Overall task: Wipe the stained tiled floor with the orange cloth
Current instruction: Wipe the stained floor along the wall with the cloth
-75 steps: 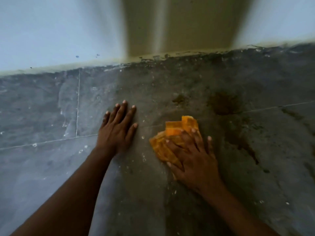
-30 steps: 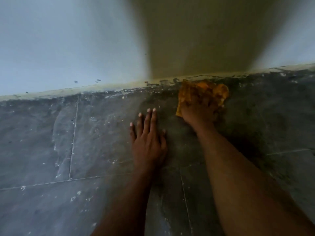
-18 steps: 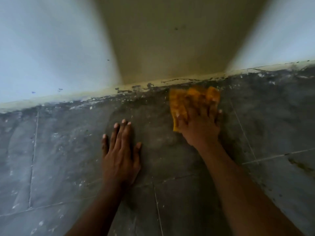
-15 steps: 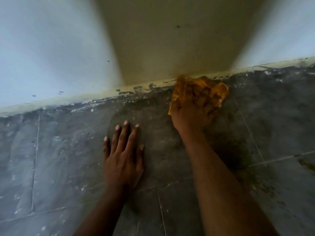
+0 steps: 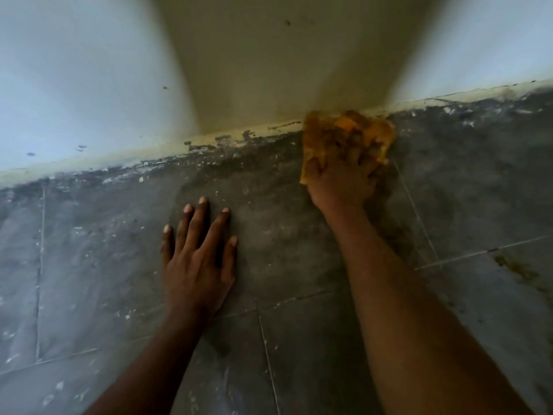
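The orange cloth [image 5: 350, 130] is bunched against the foot of the wall, dirty and crumpled. My right hand [image 5: 341, 181] presses down on it with the fingers dug into the fabric, arm stretched forward. My left hand [image 5: 197, 265] lies flat on the grey tiled floor [image 5: 284, 235], fingers spread, holding nothing, to the left of and nearer than the cloth. A dark damp patch on the tiles spreads around and below the cloth. A brownish stain [image 5: 517, 268] sits on the tile at the right.
A pale wall [image 5: 74, 85] rises just behind the cloth, with a cream skirting strip [image 5: 149, 154] along the floor edge, flecked with dark grime. White paint specks dot the tiles at the left. Thin grout lines cross the floor.
My right hand has pushed the cloth from the open floor up to the wall edge and keeps rubbing there. My left hand stays flat on the tiles, having shifted slightly.
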A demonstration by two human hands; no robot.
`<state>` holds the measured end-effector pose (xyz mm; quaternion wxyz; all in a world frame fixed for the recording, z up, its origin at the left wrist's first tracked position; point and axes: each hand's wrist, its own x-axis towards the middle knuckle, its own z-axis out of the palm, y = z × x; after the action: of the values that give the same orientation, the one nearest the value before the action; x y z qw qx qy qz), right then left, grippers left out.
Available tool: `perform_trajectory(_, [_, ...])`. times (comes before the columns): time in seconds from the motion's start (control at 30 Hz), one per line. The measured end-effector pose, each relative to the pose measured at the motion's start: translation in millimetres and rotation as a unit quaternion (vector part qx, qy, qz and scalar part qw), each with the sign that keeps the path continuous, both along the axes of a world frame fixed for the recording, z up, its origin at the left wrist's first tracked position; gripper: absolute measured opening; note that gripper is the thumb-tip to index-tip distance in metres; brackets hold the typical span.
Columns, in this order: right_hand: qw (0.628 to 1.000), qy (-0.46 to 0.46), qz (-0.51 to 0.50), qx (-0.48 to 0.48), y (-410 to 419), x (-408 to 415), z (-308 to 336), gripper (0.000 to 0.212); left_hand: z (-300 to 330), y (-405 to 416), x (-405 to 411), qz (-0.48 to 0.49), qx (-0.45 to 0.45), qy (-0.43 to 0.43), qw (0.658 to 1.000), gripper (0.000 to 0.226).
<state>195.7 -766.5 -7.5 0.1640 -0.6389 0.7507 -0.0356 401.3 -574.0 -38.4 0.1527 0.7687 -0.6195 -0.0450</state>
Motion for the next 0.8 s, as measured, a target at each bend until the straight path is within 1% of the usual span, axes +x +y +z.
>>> perform_trajectory(0.07, [0.989, 0.027, 0.142, -0.032, 48, 4, 2, 0.066, 1, 0, -2, 0.0, 0.001, -0.002, 1.0, 0.058])
perform_trajectory(0.1, [0.979, 0.047, 0.194, -0.035, 74, -9, -1, 0.065, 2, 0, -2, -0.002, -0.002, 0.0, 1.0, 0.058])
perform_trajectory(0.13, [0.973, 0.065, 0.216, -0.04, 96, -27, -2, 0.064, 3, 0, -2, -0.003, -0.006, 0.003, 1.0, 0.058])
perform_trajectory(0.17, [0.975, 0.079, 0.204, -0.037, 107, -49, -2, 0.065, 4, 1, -1, -0.007, -0.01, 0.008, 1.0, 0.057])
perform_trajectory(0.23, [0.988, 0.099, 0.118, -0.019, 94, -93, -3, 0.07, 5, 1, -1, -0.014, -0.009, 0.019, 1.0, 0.057])
perform_trajectory(0.27, [0.995, 0.082, 0.061, -0.006, 80, -105, -6, 0.072, 4, 2, 0, -0.015, -0.007, 0.02, 1.0, 0.057])
perform_trajectory(0.3, [0.999, 0.045, 0.004, -0.001, 62, -107, -6, 0.073, 3, 0, 0, -0.012, -0.004, 0.021, 1.0, 0.057])
perform_trajectory(0.33, [0.999, 0.016, -0.044, 0.003, 54, -100, -7, 0.071, 3, 1, 1, -0.013, -0.004, 0.021, 1.0, 0.057])
perform_trajectory(0.37, [0.997, 0.012, -0.072, -0.007, 54, -87, -8, 0.069, 3, 0, 1, -0.018, -0.008, 0.025, 1.0, 0.057])
perform_trajectory(0.4, [0.997, 0.022, -0.066, -0.022, 65, -71, -12, 0.066, 4, 0, 1, -0.015, -0.01, 0.031, 0.999, 0.057])
perform_trajectory(0.47, [0.996, 0.046, 0.047, -0.06, 110, -51, -15, 0.063, 4, 2, 0, -0.016, -0.01, 0.025, 1.0, 0.058])
perform_trajectory(0.53, [0.981, 0.079, 0.155, -0.083, 161, -71, -20, 0.063, 4, 3, 0, -0.027, -0.005, 0.029, 0.999, 0.059])
perform_trajectory(0.57, [0.978, 0.098, 0.167, -0.073, 172, -91, -22, 0.063, 5, 2, 1, -0.032, -0.005, 0.042, 0.999, 0.059])
perform_trajectory(0.6, [0.982, 0.102, 0.144, -0.063, 173, -114, -22, 0.065, 7, 5, -1, -0.04, -0.01, 0.05, 0.998, 0.059])
perform_trajectory(0.63, [0.991, 0.088, 0.092, -0.052, 164, -129, -20, 0.068, 8, 9, -3, -0.048, -0.015, 0.053, 0.997, 0.059])
perform_trajectory(0.67, [0.998, 0.054, 0.019, -0.037, 150, -135, -16, 0.071, 7, 16, -7, -0.053, -0.02, 0.057, 0.997, 0.059])
perform_trajectory(0.7, [0.998, 0.02, -0.059, -0.021, 136, -134, -15, 0.07, 6, 23, -14, -0.056, -0.017, 0.067, 0.996, 0.06])
perform_trajectory(0.73, [0.994, 0.001, -0.112, -0.006, 125, -121, -14, 0.069, 5, 30, -23, -0.057, -0.011, 0.078, 0.995, 0.062])
perform_trajectory(0.77, [0.992, 0.003, -0.123, -0.001, 125, -105, -13, 0.067, 3, 43, -37, -0.054, -0.005, 0.085, 0.995, 0.063])
perform_trajectory(0.8, [0.996, 0.014, -0.087, -0.01, 134, -87, -12, 0.067, 1, 57, -53, -0.048, 0.003, 0.09, 0.995, 0.065])
